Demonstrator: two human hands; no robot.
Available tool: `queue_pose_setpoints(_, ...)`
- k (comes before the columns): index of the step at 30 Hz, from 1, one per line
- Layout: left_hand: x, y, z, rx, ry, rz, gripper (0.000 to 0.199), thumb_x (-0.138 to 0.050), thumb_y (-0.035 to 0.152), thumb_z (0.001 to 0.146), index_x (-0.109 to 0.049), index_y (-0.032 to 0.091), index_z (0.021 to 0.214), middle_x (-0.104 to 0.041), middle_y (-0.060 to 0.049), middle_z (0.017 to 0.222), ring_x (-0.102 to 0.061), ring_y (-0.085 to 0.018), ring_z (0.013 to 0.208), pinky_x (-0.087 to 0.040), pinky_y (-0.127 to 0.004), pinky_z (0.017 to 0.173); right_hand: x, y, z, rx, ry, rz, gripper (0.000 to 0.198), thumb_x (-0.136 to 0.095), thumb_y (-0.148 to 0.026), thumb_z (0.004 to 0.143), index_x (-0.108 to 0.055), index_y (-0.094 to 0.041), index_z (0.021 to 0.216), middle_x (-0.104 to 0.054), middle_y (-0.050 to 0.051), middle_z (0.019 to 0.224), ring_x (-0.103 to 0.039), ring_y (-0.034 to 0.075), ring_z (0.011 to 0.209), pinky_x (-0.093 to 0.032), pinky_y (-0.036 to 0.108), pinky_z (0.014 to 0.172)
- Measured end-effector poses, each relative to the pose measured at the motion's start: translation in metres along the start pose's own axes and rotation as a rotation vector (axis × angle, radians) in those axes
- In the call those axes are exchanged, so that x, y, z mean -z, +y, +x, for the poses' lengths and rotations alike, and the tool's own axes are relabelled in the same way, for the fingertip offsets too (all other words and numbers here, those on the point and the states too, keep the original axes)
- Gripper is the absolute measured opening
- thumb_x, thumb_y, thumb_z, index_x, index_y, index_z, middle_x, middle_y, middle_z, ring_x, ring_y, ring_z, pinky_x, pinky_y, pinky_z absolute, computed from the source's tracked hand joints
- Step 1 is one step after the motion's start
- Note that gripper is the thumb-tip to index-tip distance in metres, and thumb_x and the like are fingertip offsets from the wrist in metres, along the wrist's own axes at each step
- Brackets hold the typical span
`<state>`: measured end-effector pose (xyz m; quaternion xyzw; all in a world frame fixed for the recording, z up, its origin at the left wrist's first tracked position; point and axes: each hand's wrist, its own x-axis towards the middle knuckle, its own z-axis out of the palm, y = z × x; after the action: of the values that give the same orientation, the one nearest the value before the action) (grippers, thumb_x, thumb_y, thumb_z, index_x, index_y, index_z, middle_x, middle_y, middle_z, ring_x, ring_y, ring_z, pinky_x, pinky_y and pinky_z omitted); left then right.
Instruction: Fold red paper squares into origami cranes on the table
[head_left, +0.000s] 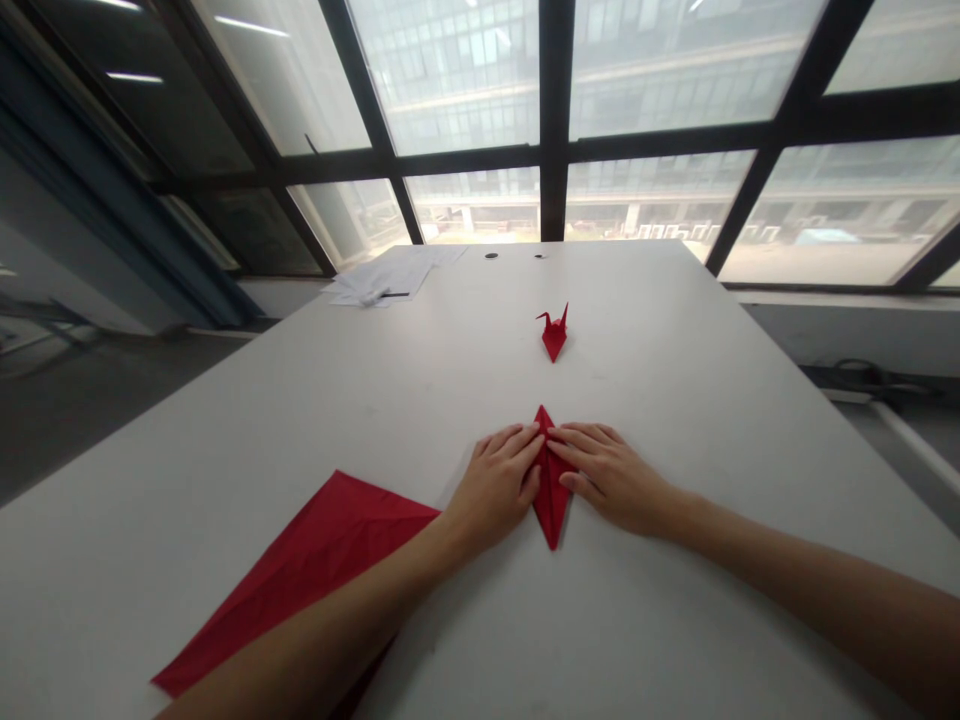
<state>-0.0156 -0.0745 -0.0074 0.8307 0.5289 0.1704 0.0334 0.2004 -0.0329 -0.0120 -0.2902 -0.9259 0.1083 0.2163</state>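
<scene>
A folded red origami paper [553, 505] lies flat on the white table, shaped like a narrow diamond with a crease down its middle. My left hand [501, 470] rests on its left half, fingers stretched out and fingertips close to the centre line. From the other side my right hand [611, 470] lays its extended fingers on the right half. Both hands press from above, and neither grips the paper. Beyond them stands a finished red paper crane [554, 338]. A larger red sheet [300, 570] lies to the left, partly covered by my left forearm.
White paper sheets [390, 272] with a dark pen [395, 295] on them lie at the table's far left. Two small dark round spots, one a ring [491, 256], are near the far edge. Windows with dark frames rise behind the white table [637, 360].
</scene>
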Motion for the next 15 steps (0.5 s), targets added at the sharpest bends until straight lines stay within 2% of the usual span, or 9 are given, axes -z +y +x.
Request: queue_pose_setpoints(15,-0.0012,0.0003,0.0,-0.007,-0.003,0.007,0.041,-0.046,0.023,0.098,-0.056,0.023,0.137,-0.051,-0.005,0.149,-0.043,-0.024,0.139,-0.035,-0.044,0.115,-0.001,0.0009,0.0008,0.001,-0.003,0.005,0.043,-0.048,-0.032,0.1,-0.052,-0.024,0.142,-0.057,0.009,0.143,-0.047,0.025,0.133,-0.037,0.048,0.112)
